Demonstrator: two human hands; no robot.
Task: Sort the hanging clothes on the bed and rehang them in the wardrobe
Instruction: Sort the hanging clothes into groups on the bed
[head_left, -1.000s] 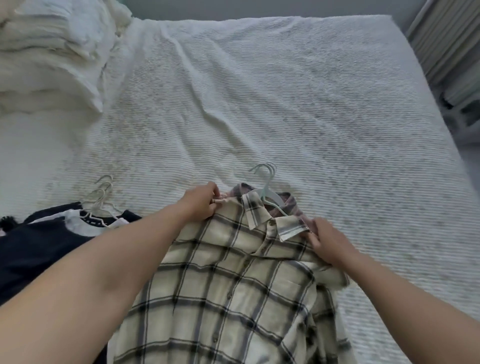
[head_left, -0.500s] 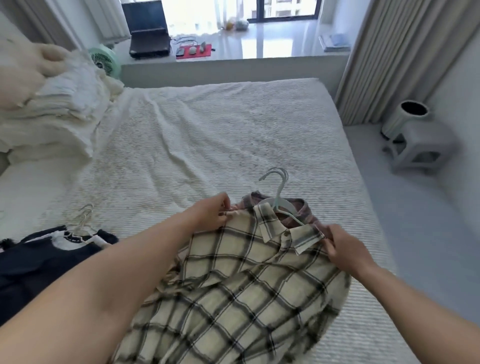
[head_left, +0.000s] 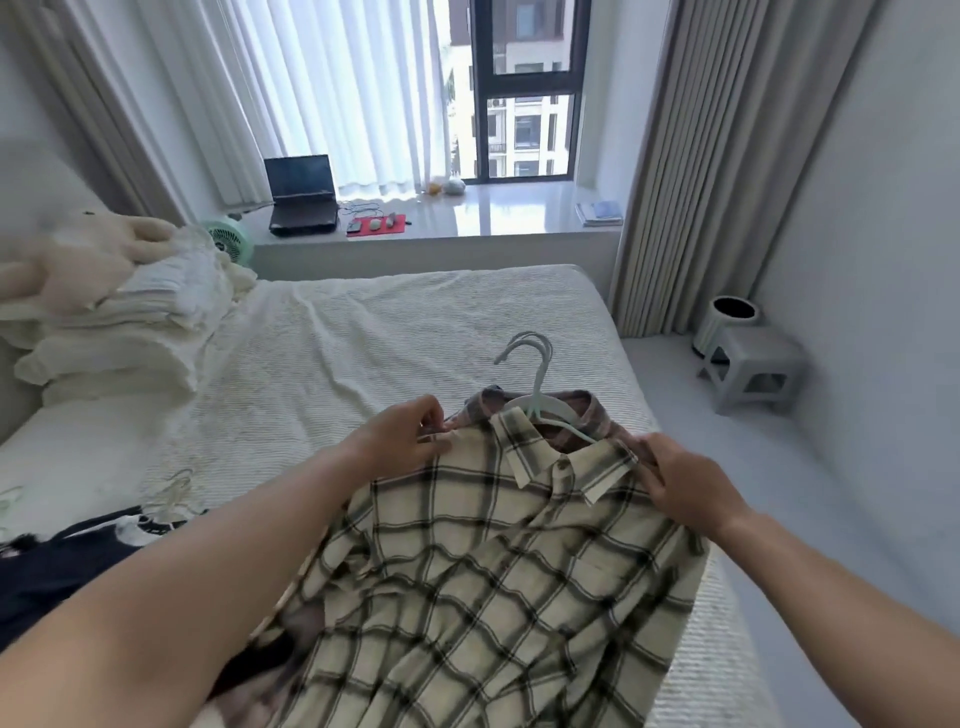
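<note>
Head view: cream plaid shirt (head_left: 483, 561) lies on the white bed (head_left: 363, 332) at six o'clock, its pale hangers (head_left: 537, 395) hooking toward twelve. Left hand (head_left: 402, 439) pinches the shirt's shoulder at ten o'clock of the collar; right hand (head_left: 685, 480) grips the shoulder at three. Dark clothes (head_left: 52, 566) lie at eight.

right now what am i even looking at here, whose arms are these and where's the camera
The camera sits on a person's head, looking forward and down, so the two bare arms are the wearer's own. There is no machine. The left hand and right hand each grip a shoulder of a cream plaid shirt on a pale hanger. A second, pinkish plaid shirt shows under its collar. They lie on a white bed. Dark clothes on other hangers lie at the left, folded bedding sits beyond.
</note>
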